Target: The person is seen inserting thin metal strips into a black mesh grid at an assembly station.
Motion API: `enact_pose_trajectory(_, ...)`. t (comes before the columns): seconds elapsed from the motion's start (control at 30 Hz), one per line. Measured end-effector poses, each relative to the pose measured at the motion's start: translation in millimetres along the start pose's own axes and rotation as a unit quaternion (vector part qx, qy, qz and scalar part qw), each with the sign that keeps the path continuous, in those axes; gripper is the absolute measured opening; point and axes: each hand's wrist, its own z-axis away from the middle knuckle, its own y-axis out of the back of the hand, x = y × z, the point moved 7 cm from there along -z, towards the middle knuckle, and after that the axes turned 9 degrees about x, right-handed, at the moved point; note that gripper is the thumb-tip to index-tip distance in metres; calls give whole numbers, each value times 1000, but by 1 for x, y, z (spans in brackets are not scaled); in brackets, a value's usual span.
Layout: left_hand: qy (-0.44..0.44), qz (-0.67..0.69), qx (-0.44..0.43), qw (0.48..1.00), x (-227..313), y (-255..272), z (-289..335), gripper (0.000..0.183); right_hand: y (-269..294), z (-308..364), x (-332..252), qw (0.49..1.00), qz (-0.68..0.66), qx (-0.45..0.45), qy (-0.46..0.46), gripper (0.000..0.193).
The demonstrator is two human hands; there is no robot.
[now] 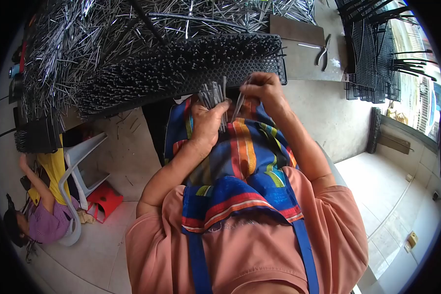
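My left hand is wrapped round a bundle of thin grey strips, their ends sticking up above the fingers. Beside it, my right hand pinches a thin grey strip, slightly smeared by motion. Both hands are over my striped apron, just in front of a long black perforated tray. Dark thin strips stand upright in most of the tray's holes, while bare holes show along its near right part.
A large heap of loose grey strips lies behind the tray. Pliers and a brown board lie at the right. Black mesh trays hang beyond. At left, a person sits on a white chair near a red bag.
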Motion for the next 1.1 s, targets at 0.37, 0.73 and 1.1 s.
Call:
enact_pose_trajectory(0.37,181,-32,-63,981,-37,15,19,20,30,-3,-72,843,76,259,465,8)
enact_pose_trajectory(0.73,182,24,-50,982,-21,3,8,28,18,-1,-80,848,108,234,464,7)
enact_pose_trajectory(1.1,218,25,-41,975,-23,0,5,23,2,-11,-70,800,301,252,453,11)
